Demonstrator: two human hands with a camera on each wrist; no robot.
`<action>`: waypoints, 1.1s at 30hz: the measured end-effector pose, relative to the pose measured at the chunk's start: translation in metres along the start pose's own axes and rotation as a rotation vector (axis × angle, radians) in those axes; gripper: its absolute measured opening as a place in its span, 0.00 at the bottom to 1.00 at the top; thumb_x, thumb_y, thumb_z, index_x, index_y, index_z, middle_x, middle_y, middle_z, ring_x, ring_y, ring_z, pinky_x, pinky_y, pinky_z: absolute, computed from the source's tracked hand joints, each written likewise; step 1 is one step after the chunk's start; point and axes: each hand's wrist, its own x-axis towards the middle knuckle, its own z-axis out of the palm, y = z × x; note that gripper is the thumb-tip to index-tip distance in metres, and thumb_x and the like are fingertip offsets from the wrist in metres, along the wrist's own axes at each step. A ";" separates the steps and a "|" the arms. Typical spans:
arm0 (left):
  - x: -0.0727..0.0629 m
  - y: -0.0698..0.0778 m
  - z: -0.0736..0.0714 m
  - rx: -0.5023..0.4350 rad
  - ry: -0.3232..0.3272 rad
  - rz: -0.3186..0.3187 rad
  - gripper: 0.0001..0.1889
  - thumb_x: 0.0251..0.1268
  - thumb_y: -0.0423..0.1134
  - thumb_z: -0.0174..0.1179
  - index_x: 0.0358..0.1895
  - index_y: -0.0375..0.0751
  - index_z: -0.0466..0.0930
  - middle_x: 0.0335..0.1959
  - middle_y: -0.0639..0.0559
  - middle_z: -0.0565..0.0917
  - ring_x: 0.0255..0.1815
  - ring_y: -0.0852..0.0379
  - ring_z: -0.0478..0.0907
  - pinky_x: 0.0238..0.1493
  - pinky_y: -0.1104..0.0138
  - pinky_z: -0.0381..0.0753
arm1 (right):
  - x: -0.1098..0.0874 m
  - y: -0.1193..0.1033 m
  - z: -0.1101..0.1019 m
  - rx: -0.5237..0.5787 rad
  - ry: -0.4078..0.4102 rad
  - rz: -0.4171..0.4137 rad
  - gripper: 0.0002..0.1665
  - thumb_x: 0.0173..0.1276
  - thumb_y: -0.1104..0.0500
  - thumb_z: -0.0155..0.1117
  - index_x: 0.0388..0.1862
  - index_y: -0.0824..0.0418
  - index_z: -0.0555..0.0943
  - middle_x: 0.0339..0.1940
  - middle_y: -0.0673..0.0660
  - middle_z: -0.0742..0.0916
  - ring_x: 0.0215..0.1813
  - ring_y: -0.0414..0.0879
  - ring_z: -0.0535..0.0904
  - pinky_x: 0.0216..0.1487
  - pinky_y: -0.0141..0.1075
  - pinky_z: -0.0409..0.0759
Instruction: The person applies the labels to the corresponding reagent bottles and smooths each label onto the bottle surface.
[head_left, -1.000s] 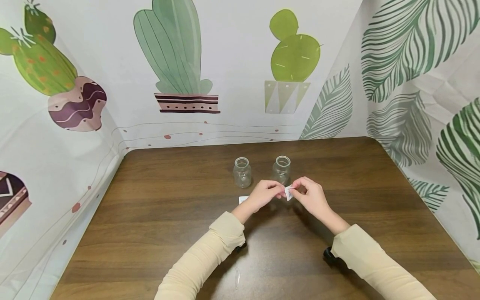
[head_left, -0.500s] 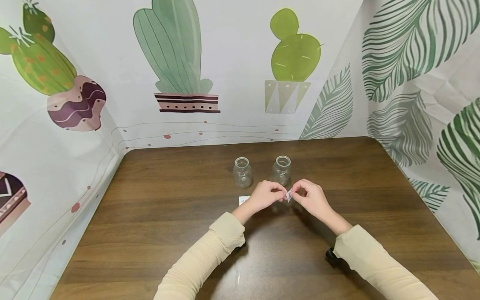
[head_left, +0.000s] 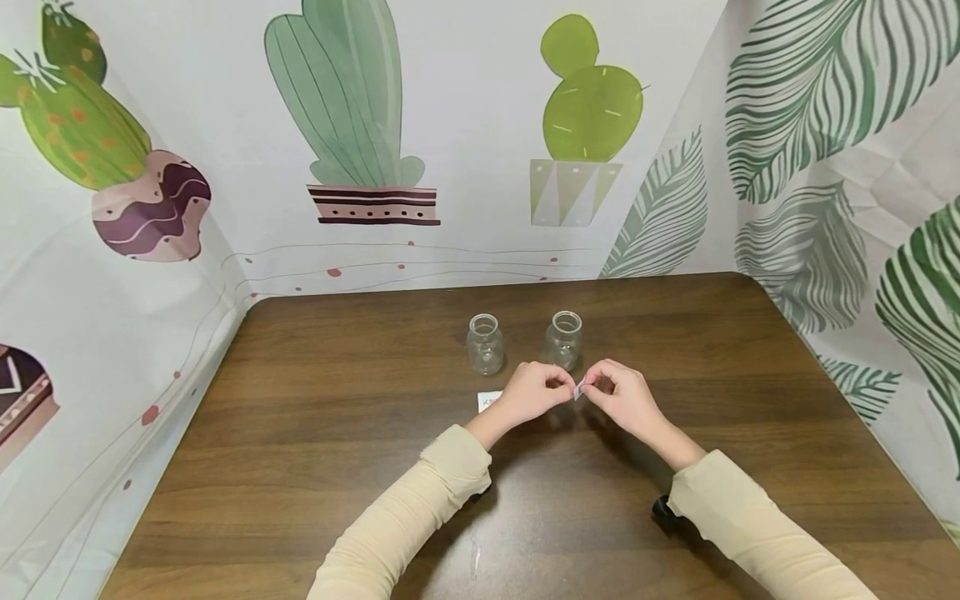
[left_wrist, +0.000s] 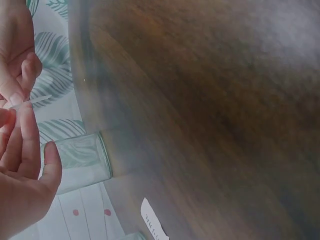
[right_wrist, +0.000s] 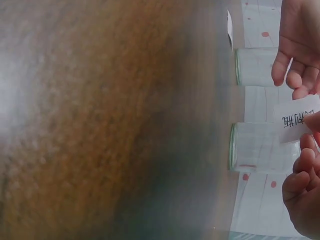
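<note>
A small white label (head_left: pixel 579 389) with black printed characters is held between both hands, in front of the right glass jar (head_left: pixel 564 340). My left hand (head_left: pixel 534 392) pinches its left edge between thumb and fingertips. From the other side my right hand (head_left: pixel 621 395) pinches it between thumb and index finger. In the right wrist view the printed face of the label (right_wrist: pixel 291 121) shows, partly covered by the right fingers. Left of that jar stands a second glass jar (head_left: pixel 485 346); both are upright and lidless. Another white label (head_left: pixel 488 401) lies on the table, partly hidden behind the left wrist.
The brown wooden table (head_left: pixel 337 433) reaches back to a wall covering (head_left: pixel 480 125) printed with cacti and leaves. A small pale mark (head_left: pixel 476 558) shows near the table's front.
The held label has turned, so less of its face shows in the head view. My left hand has shifted slightly right along it; the right hand has barely moved.
</note>
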 end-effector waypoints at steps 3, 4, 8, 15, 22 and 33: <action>0.000 0.000 0.001 0.059 0.008 0.034 0.04 0.50 0.39 0.56 0.27 0.47 0.80 0.21 0.59 0.80 0.22 0.70 0.68 0.27 0.80 0.66 | -0.001 0.000 0.000 0.008 -0.003 0.011 0.09 0.48 0.68 0.66 0.21 0.57 0.75 0.21 0.48 0.77 0.19 0.36 0.66 0.20 0.27 0.65; 0.000 0.000 0.001 0.072 0.007 0.038 0.04 0.51 0.39 0.56 0.27 0.47 0.79 0.21 0.59 0.80 0.22 0.69 0.69 0.27 0.80 0.66 | -0.001 0.000 0.000 0.010 -0.004 0.013 0.09 0.49 0.68 0.66 0.22 0.58 0.75 0.21 0.48 0.77 0.19 0.36 0.65 0.20 0.27 0.65; 0.001 0.000 0.002 0.123 0.011 0.030 0.03 0.52 0.39 0.54 0.28 0.46 0.77 0.21 0.59 0.78 0.23 0.66 0.68 0.26 0.78 0.64 | -0.002 -0.001 -0.002 0.018 -0.004 0.005 0.09 0.49 0.68 0.66 0.22 0.58 0.75 0.21 0.49 0.77 0.19 0.35 0.64 0.19 0.27 0.65; 0.005 0.000 0.003 0.143 0.053 -0.030 0.04 0.49 0.40 0.54 0.27 0.46 0.76 0.18 0.59 0.76 0.21 0.65 0.67 0.23 0.77 0.63 | -0.004 -0.001 -0.007 0.026 -0.011 -0.039 0.09 0.48 0.69 0.66 0.24 0.58 0.76 0.23 0.48 0.78 0.19 0.33 0.63 0.19 0.27 0.65; 0.010 -0.002 0.002 0.159 0.127 -0.087 0.04 0.45 0.41 0.54 0.24 0.48 0.78 0.16 0.61 0.75 0.20 0.65 0.68 0.24 0.77 0.64 | -0.007 0.002 -0.017 0.023 -0.028 -0.030 0.07 0.50 0.67 0.66 0.24 0.58 0.77 0.24 0.48 0.78 0.20 0.34 0.65 0.20 0.27 0.65; 0.011 -0.002 0.005 -0.006 -0.026 -0.002 0.15 0.61 0.51 0.50 0.37 0.47 0.81 0.29 0.59 0.84 0.30 0.70 0.76 0.33 0.78 0.71 | -0.009 0.010 -0.027 -0.025 -0.075 -0.018 0.08 0.50 0.67 0.66 0.25 0.56 0.77 0.24 0.48 0.78 0.21 0.33 0.66 0.21 0.27 0.67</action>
